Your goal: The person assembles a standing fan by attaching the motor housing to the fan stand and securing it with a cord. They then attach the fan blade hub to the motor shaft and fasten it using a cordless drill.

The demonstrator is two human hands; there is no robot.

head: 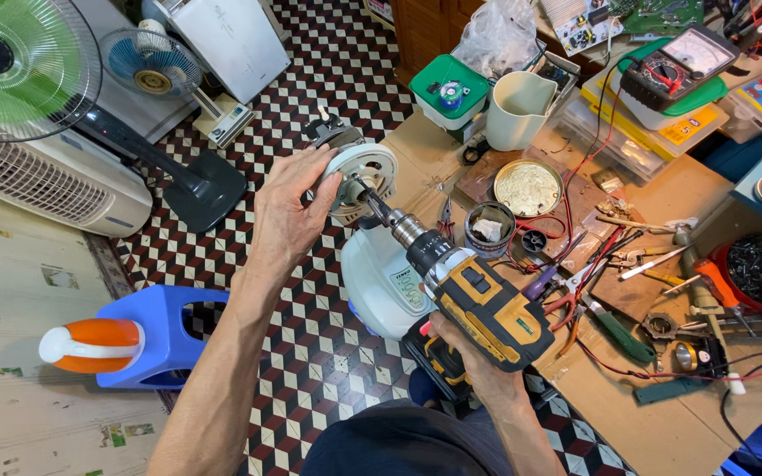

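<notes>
Here, item one: fan motor (359, 176), round and white-cased, clamped in the left hand (288, 207) above the chequered floor (310, 344), just off the worktop's (663, 432) left edge. Item two: yellow cordless drill (478, 304), gripped by the right hand (478, 357), bit set into the motor face. Risk, as judged: bit may slip from the screw and catch the left fingers, since the motor is held free, unsupported. Surroundings: cluttered worktop with pliers (575, 291), tins, multimeter (681, 62); standing fan (24, 66) and blue jug (138, 339) on the floor.

Floor (310, 344) left open; cluttered workbench (654, 423) blocks right.
</notes>
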